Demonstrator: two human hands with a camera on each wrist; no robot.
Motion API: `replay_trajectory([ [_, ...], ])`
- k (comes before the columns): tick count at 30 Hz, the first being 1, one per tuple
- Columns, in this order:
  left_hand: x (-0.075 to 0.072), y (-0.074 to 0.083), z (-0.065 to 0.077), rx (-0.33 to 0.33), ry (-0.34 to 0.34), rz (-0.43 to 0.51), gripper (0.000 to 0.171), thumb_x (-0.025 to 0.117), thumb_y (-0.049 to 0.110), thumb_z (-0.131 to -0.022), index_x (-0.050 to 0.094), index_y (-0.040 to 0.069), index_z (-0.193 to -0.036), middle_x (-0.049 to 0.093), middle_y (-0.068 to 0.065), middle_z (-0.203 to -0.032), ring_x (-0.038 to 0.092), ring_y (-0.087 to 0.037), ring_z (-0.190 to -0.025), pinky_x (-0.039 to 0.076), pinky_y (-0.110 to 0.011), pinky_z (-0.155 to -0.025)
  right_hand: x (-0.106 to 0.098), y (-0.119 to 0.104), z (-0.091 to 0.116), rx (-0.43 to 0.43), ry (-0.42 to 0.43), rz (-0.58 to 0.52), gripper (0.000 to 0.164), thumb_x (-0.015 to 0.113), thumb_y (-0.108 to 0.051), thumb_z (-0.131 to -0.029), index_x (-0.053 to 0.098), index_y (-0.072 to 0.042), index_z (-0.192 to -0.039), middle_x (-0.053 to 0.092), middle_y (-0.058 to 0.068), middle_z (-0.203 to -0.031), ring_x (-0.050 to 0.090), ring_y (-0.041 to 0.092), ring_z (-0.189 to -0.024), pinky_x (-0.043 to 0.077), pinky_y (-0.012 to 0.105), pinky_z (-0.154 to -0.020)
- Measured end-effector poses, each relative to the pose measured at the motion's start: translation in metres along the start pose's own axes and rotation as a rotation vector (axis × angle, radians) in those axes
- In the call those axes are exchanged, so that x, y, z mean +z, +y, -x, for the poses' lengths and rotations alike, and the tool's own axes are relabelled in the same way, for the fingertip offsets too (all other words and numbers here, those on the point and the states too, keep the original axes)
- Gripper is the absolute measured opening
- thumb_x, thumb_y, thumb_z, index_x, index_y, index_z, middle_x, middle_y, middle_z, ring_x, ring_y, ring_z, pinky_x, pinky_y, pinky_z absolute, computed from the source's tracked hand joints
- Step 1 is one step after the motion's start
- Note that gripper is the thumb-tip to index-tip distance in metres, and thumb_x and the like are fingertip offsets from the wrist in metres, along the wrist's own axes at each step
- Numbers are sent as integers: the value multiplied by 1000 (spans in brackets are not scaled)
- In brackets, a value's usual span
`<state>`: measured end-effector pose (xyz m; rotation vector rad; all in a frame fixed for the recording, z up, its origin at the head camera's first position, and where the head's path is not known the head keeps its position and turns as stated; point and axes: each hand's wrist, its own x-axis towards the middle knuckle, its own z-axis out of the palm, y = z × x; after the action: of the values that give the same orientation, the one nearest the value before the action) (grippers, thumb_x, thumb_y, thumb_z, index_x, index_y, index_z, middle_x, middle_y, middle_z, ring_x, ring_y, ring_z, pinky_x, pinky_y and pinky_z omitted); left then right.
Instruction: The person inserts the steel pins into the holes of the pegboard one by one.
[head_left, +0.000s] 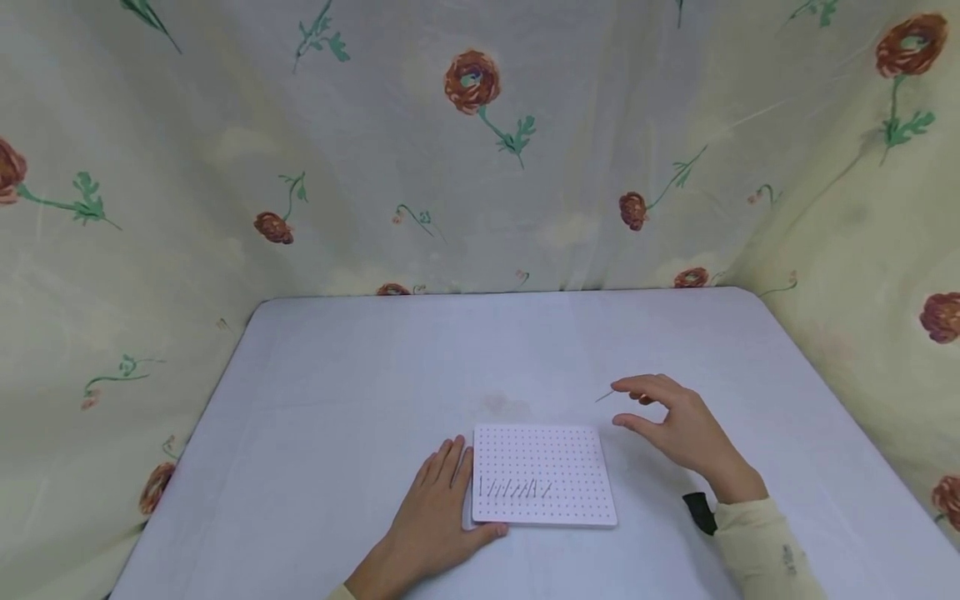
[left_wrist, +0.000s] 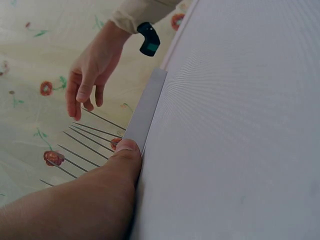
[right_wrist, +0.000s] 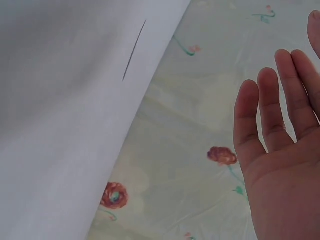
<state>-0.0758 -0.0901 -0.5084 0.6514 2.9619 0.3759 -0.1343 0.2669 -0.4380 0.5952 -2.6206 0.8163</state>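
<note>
A white perforated board [head_left: 543, 450] lies on the table, with several thin metal pins [head_left: 517, 488] standing in a row of its holes, some leaning. My left hand [head_left: 438, 508] lies flat at the board's left side, fingers straight, thumb touching the front edge. In the left wrist view that thumb [left_wrist: 127, 152] presses against the board's side [left_wrist: 145, 107]. To the right of the board, my right hand [head_left: 678, 421] hovers with thumb and fingers apart, holding nothing. A loose pin [right_wrist: 134, 50] lies on the table, apart from the right fingers [right_wrist: 270, 105].
The white table [head_left: 360, 375] stretches to a back edge beside a flower-patterned cloth [head_left: 465, 183], which also hangs at both sides. A black device [head_left: 700, 512] sits at the right wrist. A faint stain [head_left: 501, 406] marks the tabletop behind the board.
</note>
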Motion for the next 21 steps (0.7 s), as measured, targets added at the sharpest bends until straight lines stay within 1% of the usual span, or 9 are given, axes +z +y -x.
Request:
replay_trajectory([
  [3,0,-1,-1,2,3,0,115,54,83,-84,27,2,-160,21,-17,-170,19,-34,-159,25,-51,-126,-1,12,-5,19,-8,-6,49,89,-14,-77,73,-14,-123,74,4,-119,65,15,-92,52,17,-78],
  [4,0,-1,-1,4,4,2,115,53,83,-84,27,1,-160,21,-17,-170,19,-34,-159,25,-51,-126,-2,16,-7,27,-12,-6,48,89,-14,-77,73,-13,-123,74,5,-119,66,17,-93,53,18,-80],
  [7,-1,-2,-1,10,5,12,115,52,83,-85,28,0,-160,21,-18,-170,19,-34,-158,25,-51,-126,-2,29,-12,78,-31,-11,46,87,-17,-80,72,-12,-124,74,7,-120,67,23,-94,57,25,-81],
  [10,-1,-2,0,13,3,17,115,50,84,-85,27,1,-160,20,-18,-170,19,-34,-159,25,-51,-127,-1,40,-15,147,-63,-25,44,85,-19,-83,72,-10,-125,73,9,-121,66,28,-97,59,35,-84],
  [13,0,-2,0,15,4,23,115,49,85,-85,28,1,-160,20,-17,-170,19,-35,-159,25,-51,-126,1,50,-17,216,-95,-43,44,83,-22,-87,71,-10,-127,72,10,-124,65,30,-101,58,38,-85],
  [16,0,-2,1,11,-1,29,116,49,86,-84,27,1,-160,20,-17,-170,18,-34,-159,25,-51,-127,3,58,-18,261,-120,-68,45,82,-24,-88,69,-9,-129,71,11,-126,64,30,-105,57,33,-86],
  [19,0,-2,0,4,-7,29,116,48,86,-84,26,1,-161,19,-17,-170,17,-34,-159,24,-51,-127,5,65,-18,296,-141,-90,46,81,-24,-89,68,-8,-130,70,12,-127,63,29,-107,55,25,-86],
  [21,-1,-2,0,1,-7,28,116,48,86,-84,26,1,-161,20,-17,-170,18,-34,-159,24,-51,-127,7,68,-20,326,-159,-99,46,80,-25,-90,68,-9,-131,69,12,-129,62,29,-109,54,24,-87],
])
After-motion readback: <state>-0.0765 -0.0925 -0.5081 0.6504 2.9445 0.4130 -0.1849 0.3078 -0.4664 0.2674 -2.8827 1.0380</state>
